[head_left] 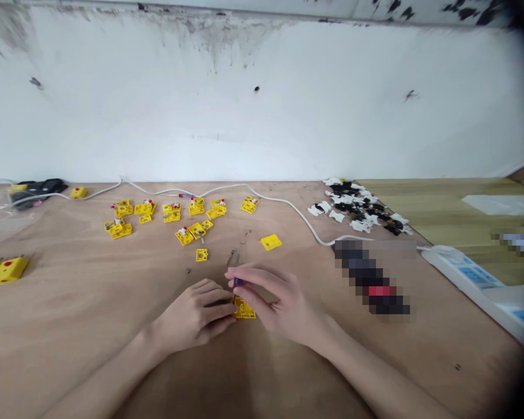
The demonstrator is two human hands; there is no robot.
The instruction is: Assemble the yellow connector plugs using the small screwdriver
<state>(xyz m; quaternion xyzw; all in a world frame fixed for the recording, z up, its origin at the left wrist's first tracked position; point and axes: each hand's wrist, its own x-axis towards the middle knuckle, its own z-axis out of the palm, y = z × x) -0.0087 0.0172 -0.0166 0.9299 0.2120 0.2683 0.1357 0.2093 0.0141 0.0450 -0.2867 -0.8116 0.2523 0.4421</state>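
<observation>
My left hand is closed on the left side of an opened yellow plug housing, whose ribbed inside faces up. Between the thumb and fingers of my right hand is the purple handle of a small screwdriver, held upright over the housing. Its tip is hidden by my fingers. Just beyond my hands lie small metal pieces, a small square yellow part and a flat yellow cover.
Several opened yellow plugs are spread toward the wall. Assembled yellow plugs sit at the left. A white cable crosses to a power strip. Black and white parts are piled at the back right, with a blurred-out dark object nearer.
</observation>
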